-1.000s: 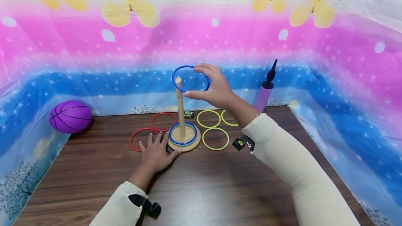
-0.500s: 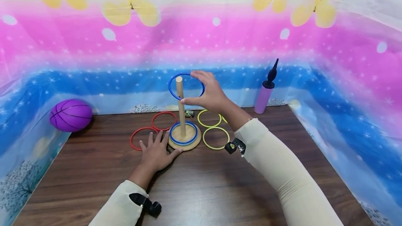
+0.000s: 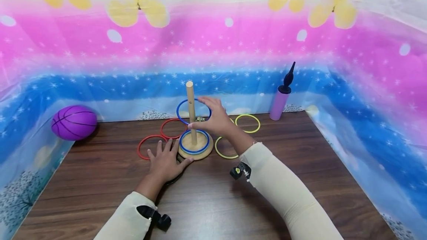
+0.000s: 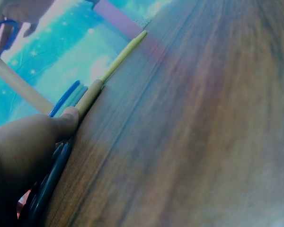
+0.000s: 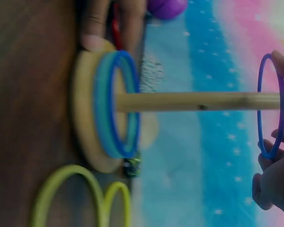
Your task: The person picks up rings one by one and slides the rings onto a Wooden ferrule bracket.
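My right hand (image 3: 217, 117) pinches a blue ring (image 5: 261, 99) between thumb and fingers. The wooden post (image 3: 191, 101) passes through this ring, which is partway down it in the head view. Around the foot of the post, another blue ring (image 5: 138, 118) lies on top of light-blue ones (image 5: 102, 104) on the round wooden base (image 3: 203, 156). My left hand (image 3: 164, 163) lies spread to the left of the base, its thumb (image 4: 68, 116) touching the base's edge. Black rings (image 4: 49, 179) show under that hand.
Two red rings (image 3: 139, 146) lie left of the stand, and yellow rings (image 3: 247, 115) lie to its right. A small toy car (image 3: 200, 119) sits behind. A purple basketball (image 3: 74, 123) stands at the left back, a purple hand pump (image 3: 279, 105) at the right back, before a printed curtain.
My right hand has brought the blue ring down and slightly left, from the post's top to partway along the post. The left hand has stayed in place.
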Tool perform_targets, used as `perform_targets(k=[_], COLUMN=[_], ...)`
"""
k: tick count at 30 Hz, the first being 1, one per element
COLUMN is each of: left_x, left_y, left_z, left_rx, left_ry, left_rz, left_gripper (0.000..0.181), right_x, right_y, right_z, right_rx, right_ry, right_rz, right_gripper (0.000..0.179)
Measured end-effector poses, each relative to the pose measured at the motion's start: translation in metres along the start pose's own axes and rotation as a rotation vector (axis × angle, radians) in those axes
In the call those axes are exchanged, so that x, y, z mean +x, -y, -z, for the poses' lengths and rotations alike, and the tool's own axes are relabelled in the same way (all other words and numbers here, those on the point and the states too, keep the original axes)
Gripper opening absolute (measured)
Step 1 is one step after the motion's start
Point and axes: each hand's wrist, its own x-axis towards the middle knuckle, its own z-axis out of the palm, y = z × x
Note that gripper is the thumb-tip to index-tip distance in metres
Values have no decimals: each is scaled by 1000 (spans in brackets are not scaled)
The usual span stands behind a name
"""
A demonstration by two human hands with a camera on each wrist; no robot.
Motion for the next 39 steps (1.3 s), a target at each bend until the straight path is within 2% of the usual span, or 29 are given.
perform_targets(k=[10,16,24,32,39], left_x=[0,-2,-3,-3,-4], left_y=[0,-1,-1,-1,-1], left_z=[0,3,1,2,1], left_rx=[-1,-9,-13,-10,3], left_ry=[-4,-3,-9,-6,-6], left_rz=[-4,-5,-10,-11,-10], left_gripper=[104,103,105,103,101], right_x=[-15,-21,-24,-27,-31], right_y=[-30,-46,-56,-62,-66], right_z=[-39,-55,-68,-77,-86], right_rx=[17,1,-53,-89,-108], right_ry=[26,20,40,45,18], right_rz=[-107,-137,-100,-109,-83], right_gripper=[102,101,96,95,95])
